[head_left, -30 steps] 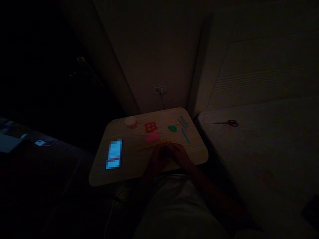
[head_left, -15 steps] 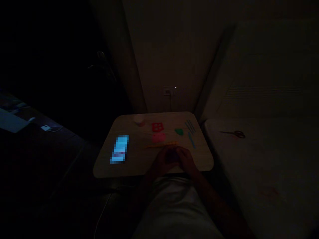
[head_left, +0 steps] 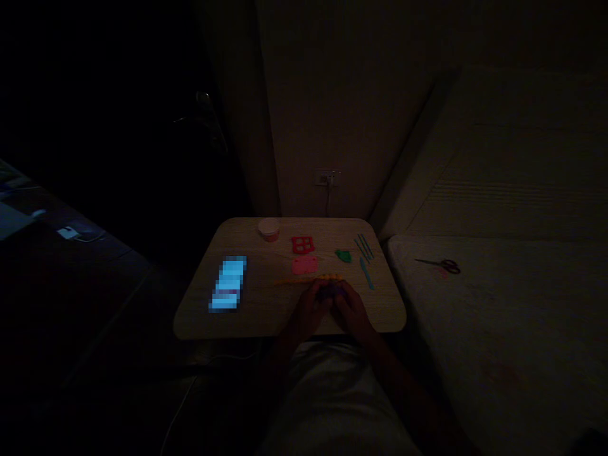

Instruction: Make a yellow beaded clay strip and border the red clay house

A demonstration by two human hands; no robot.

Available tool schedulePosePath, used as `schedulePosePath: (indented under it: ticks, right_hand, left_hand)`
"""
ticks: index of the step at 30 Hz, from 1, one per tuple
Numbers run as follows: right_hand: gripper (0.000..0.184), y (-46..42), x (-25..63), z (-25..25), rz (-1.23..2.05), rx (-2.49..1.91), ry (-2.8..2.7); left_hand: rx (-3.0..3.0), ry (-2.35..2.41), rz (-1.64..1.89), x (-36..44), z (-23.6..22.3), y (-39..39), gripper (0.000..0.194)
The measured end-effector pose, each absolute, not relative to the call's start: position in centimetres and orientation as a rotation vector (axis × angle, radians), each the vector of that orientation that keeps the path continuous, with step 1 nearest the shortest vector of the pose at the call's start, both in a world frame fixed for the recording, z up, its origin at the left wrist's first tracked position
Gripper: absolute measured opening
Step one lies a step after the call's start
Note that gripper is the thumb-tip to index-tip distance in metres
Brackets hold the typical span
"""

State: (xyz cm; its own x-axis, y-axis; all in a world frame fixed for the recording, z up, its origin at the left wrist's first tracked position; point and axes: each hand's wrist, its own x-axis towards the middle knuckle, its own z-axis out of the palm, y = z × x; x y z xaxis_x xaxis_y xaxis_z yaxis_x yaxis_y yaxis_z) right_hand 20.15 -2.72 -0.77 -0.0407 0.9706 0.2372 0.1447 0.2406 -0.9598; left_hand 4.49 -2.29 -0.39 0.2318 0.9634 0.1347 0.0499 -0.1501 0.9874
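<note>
In the dim light, my left hand (head_left: 308, 311) and my right hand (head_left: 352, 310) meet near the front edge of the small table. Both are closed around a dark purple lump of modelling clay (head_left: 331, 291), partly covered by the fingers. Just beyond them lies a thin orange strip (head_left: 299, 280) with a bumpy right end. Behind it are a pink flat piece (head_left: 304, 265) and a red window-shaped piece (head_left: 303, 245). To the right sit a green lump (head_left: 343, 255), a blue knife-like tool (head_left: 367, 273) and several thin blue sticks (head_left: 364, 247).
A lit phone (head_left: 228, 284), its screen blurred out, lies on the left of the table (head_left: 266, 316). At the back left stands a round lidded tub (head_left: 269, 229). Scissors (head_left: 439, 264) rest on the pale bed at right. A plugged wall socket (head_left: 327, 178) is behind.
My hands have turned and drawn slightly apart at the top, so the purple clay shows more between the fingers. The view has shifted slightly; the things on the table stay put.
</note>
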Motion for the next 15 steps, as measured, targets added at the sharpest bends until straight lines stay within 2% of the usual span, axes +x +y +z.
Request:
schedulePosePath:
  ticks: [5, 11, 15]
  right_hand:
    - [0.044, -2.54, 20.12, -0.9, 1.039, -1.205, -1.44]
    - [0.062, -2.2, 20.22, -0.93, 1.296, -1.126, -1.35]
    - [0.062, -2.15, 21.02, -1.21, 1.163, -1.201, -1.472]
  left_hand:
    - [1.422, 1.013, 1.081, 4.41, -0.77, -2.01, 0.041]
    - [1.388, 0.957, 1.067, 4.23, -0.77, -2.26, 0.05]
    - [1.402, 0.853, 1.1, 4.31, -0.37, -2.41, 0.068]
